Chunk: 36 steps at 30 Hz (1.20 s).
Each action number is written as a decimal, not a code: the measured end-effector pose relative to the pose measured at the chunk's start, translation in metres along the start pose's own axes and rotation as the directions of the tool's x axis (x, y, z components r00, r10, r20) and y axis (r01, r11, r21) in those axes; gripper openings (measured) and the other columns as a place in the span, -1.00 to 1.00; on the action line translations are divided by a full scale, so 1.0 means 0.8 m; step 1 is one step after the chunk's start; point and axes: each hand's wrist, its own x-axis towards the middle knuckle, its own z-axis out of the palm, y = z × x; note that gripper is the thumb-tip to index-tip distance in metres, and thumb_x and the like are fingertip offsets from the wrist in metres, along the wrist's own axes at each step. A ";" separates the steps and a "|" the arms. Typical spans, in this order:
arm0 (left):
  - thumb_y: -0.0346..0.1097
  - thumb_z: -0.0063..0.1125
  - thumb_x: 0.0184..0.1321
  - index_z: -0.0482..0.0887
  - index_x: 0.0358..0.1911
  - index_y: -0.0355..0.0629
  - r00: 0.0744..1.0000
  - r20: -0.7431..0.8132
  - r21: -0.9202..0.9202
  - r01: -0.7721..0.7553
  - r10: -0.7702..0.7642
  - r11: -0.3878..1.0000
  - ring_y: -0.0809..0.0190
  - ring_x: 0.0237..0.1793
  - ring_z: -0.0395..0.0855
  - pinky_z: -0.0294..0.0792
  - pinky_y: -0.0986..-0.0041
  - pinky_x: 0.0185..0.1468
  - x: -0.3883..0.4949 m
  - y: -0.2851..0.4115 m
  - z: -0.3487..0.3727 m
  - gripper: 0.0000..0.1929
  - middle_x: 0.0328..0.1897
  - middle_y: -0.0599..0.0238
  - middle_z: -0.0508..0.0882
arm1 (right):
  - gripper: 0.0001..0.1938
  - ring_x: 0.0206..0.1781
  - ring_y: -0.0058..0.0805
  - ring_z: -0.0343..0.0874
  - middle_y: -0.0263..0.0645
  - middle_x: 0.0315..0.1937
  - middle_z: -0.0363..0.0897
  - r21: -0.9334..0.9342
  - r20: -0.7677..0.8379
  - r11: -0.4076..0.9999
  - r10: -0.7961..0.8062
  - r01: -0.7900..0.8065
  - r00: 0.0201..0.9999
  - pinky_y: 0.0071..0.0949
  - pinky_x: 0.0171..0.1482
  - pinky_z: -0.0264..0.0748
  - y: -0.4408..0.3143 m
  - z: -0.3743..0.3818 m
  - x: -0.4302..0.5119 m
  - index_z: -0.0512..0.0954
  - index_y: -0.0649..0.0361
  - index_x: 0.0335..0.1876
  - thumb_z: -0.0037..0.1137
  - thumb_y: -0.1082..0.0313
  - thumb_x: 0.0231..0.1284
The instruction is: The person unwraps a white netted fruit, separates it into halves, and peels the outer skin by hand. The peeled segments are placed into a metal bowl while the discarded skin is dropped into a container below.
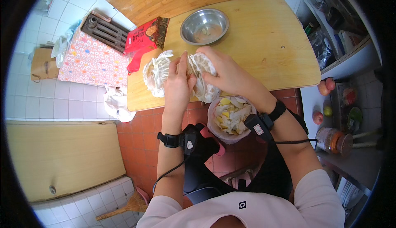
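My right hand (225, 70) grips a peeled pomelo piece (206, 65) from its right side, thumb in front and fingers over the top. The white membrane on it is torn. Close against that piece's inner side is my left hand (180, 84), its thumb and fingers at the torn membrane; its exact hold is partly hidden. Another pomelo piece (154, 75), wrapped in white pith, lies left of my left hand on the wooden table (260, 48). Behind my hands stands a steel bowl (204, 16) with small pale bits in it.
Below the table's front edge stands a lined bin (230, 140) holding peel scraps. A red food packet (140, 39) lies at the table's left, beside a box covered in flowered cloth (96, 61). Shelves (346, 54) flank the right side. Cables run from both wrist devices.
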 end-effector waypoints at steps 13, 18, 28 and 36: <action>-0.50 0.16 0.21 0.59 0.29 -0.21 0.999 0.024 -0.184 0.029 -0.025 0.983 -0.08 -0.18 0.79 0.61 0.19 -0.08 0.006 -0.008 -0.011 -0.49 0.14 -0.07 0.69 | -0.43 0.20 0.07 0.61 0.17 0.14 0.59 0.127 0.116 0.978 0.150 -0.165 0.982 -0.18 0.25 0.53 0.000 -0.020 -0.003 0.42 0.31 0.33 0.27 0.34 0.19; -0.55 0.14 0.20 0.61 0.31 -0.18 0.998 0.039 -0.353 0.062 -0.051 0.933 0.15 -0.31 0.70 0.56 0.37 -0.16 0.000 -0.022 -0.014 -0.47 0.12 0.04 0.71 | -0.43 0.20 -0.07 0.63 0.10 0.14 0.60 0.200 0.170 0.964 0.141 -0.174 0.975 -0.24 0.24 0.53 0.008 -0.024 0.003 0.41 0.28 0.34 0.26 0.35 0.19; -0.61 0.08 0.26 0.60 0.37 -0.18 0.987 0.079 -0.682 0.156 -0.141 0.715 0.49 -0.34 0.45 0.37 0.60 -0.29 -0.011 -0.060 0.007 -0.45 0.13 0.33 0.68 | -0.40 0.18 -0.48 0.58 -0.27 0.13 0.63 0.256 0.228 0.933 0.198 -0.255 0.953 -0.40 0.27 0.50 0.025 -0.031 0.004 0.37 0.10 0.43 0.22 0.46 0.25; -0.60 0.02 0.35 0.49 0.45 -0.31 0.971 0.109 -0.818 0.210 -0.214 0.535 0.42 0.21 0.57 0.40 0.58 0.24 -0.011 -0.066 0.008 -0.45 0.45 0.30 0.57 | -0.37 0.26 -0.46 0.54 -0.30 0.21 0.58 0.481 0.225 0.797 0.292 -0.366 0.930 -0.45 0.31 0.48 0.061 -0.050 -0.003 0.42 0.10 0.43 0.21 0.49 0.16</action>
